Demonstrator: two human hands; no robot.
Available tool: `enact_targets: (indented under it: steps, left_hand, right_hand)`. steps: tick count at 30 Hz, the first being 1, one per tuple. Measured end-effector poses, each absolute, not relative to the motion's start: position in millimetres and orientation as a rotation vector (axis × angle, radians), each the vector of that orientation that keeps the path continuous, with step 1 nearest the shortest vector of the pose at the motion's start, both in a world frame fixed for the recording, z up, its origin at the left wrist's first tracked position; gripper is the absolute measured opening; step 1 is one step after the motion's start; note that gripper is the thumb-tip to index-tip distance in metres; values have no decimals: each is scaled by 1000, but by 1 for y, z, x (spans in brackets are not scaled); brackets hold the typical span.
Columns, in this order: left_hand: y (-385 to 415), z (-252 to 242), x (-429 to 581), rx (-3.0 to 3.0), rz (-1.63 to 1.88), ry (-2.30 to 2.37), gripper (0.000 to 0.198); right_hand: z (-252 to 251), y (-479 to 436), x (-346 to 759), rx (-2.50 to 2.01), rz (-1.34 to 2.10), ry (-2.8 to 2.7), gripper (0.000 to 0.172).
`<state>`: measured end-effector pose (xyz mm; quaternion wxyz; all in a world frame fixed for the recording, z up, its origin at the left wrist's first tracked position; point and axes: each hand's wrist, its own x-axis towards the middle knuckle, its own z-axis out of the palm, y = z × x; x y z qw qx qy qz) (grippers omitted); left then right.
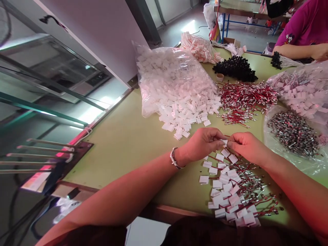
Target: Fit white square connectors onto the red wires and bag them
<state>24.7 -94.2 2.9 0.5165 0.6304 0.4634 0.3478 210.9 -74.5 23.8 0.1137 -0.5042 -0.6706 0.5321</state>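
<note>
My left hand (206,140), with a watch at the wrist, pinches a small white plastic connector housing (224,142). From the other side my right hand (242,145) meets it, thumb and fingers pressed together at the housing's edge; a short red wire seems to be there, mostly hidden by the fingers. Below both hands lies a heap of white housings with red wires attached (227,186), their metal ends pointing right. Beyond my hands are a pile of loose red wires with metal terminals (246,97) and many loose white housings (189,114) spilling from a clear bag (164,65).
At right, a clear plastic bag holds dark metal-ended pieces (293,133), with a bag of white parts (304,89) behind. Black connectors (235,67) and a tape roll (219,77) lie farther back. A co-worker's arm (297,51) rests at the far right. Rods (38,155) stick out at the left edge.
</note>
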Motion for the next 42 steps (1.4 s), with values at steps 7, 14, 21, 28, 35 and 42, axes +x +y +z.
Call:
enact_targets:
  steps: [7, 14, 21, 28, 35, 42]
  left_hand:
    - [-100, 13, 22, 1716, 603, 944, 12]
    - [-95, 21, 11, 2079, 561, 1222, 32]
    - [-61, -12, 3, 2280, 337, 1914, 20]
    - [-64, -14, 4, 2164, 759, 1711, 15]
    - [-76, -9, 16, 1201, 983, 1182, 14]
    - [-77, -11, 21, 892, 1070, 996, 13]
  right_hand:
    - [31, -72, 224, -1399, 1552, -2377, 26]
    - [21, -46, 223, -1351, 928, -2449, 13]
    - [-4, -48, 208, -1460, 317, -2694, 14]
    - [0, -42, 214, -1603, 703, -2437, 12]
    - [12, -54, 221, -1377, 929, -2160, 16]
    - [18, -62, 215, -1289, 1059, -2189, 25]
